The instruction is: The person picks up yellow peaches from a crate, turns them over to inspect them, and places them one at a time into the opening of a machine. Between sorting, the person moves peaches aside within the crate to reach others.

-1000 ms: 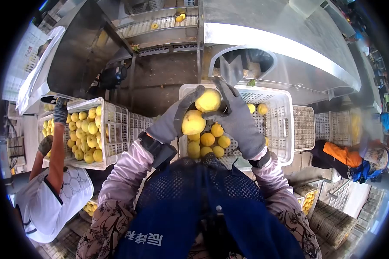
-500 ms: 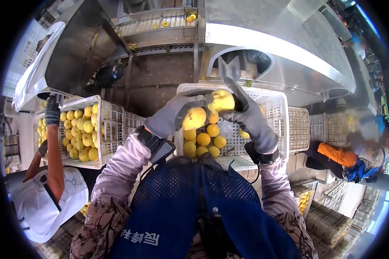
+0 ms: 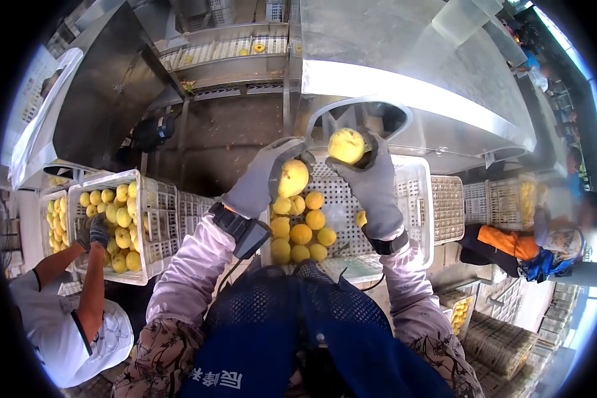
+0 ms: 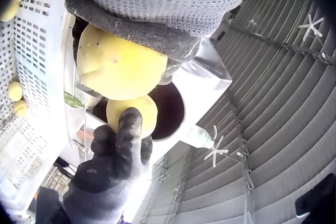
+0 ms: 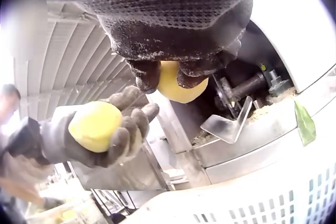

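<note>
Left hand grips a yellow fruit, right hand a second fruit. Both near-round; I can't tell heading or long axis.

Head cam's bright but super fisheye, everything bowing toward black corners, with hard glare along the curved edge of the big stainless-steel machine and deep shade on the dusty brown floor. Right wrist is way blown out (the perforated white plastic crate is nearly featureless), and even the round yellow fruit looks bleached. Left wrist's ribbed grey metal roof sits dimmer, with dark vignetted corners
</note>
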Demonstrator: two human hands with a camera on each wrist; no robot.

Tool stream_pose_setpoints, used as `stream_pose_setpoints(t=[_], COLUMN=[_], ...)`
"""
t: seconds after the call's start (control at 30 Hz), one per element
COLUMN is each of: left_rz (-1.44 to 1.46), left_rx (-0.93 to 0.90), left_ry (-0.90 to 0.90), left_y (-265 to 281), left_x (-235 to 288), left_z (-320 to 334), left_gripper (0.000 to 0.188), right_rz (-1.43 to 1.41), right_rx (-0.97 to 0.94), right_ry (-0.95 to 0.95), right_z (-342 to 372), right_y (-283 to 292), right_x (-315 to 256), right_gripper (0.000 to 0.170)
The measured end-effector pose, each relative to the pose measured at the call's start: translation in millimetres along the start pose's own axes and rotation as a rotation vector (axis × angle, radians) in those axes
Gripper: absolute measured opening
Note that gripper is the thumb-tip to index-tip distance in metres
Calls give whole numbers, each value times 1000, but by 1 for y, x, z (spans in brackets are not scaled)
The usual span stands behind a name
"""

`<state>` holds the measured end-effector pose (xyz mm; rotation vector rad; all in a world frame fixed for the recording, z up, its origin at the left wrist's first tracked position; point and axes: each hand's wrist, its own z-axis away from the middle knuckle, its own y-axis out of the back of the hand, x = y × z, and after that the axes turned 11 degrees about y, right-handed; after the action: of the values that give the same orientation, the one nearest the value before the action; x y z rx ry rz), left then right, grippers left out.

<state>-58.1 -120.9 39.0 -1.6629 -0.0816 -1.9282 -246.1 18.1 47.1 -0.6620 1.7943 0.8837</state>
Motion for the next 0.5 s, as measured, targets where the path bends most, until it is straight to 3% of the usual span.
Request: stream_pose_setpoints(t=[0.07, 0.13, 0.2, 0.27, 0.33, 0.37, 0.4, 0.47, 0.5], left_rz=[16, -529, -398, -564, -467, -365, -262, -279, 99], left_rx=[-8, 4, 11, 10, 10, 11, 13, 25, 0], left_ry=[32, -232, -107, -69, 0, -35, -65, 11, 150], left_y=[13, 14, 26, 31, 38, 38, 36, 40, 40], left_x=[-20, -26, -52, -53, -70, -77, -83, -86, -86], left_z=[5, 29, 47, 70, 87, 89, 91, 76, 61], left_gripper=[38, 45, 66, 66, 70, 71, 73, 65, 62], right_rz=[336, 421, 483, 501, 564, 578, 578, 579, 422], right_rx=[128, 124, 202, 215, 206, 115, 108, 239, 213], right_ry=[47, 14, -1, -2, 89, -79, -80, 56, 64], right_z=[-12, -18, -22, -31, -51, -69, -76, -82, -90], right_y=[-12, -22, -29, -32, -33, -33, -32, -31, -23], right_x=[29, 43, 33, 36, 44, 35, 26, 11, 12], right_gripper=[88, 88, 80, 79, 80, 83, 83, 77, 69])
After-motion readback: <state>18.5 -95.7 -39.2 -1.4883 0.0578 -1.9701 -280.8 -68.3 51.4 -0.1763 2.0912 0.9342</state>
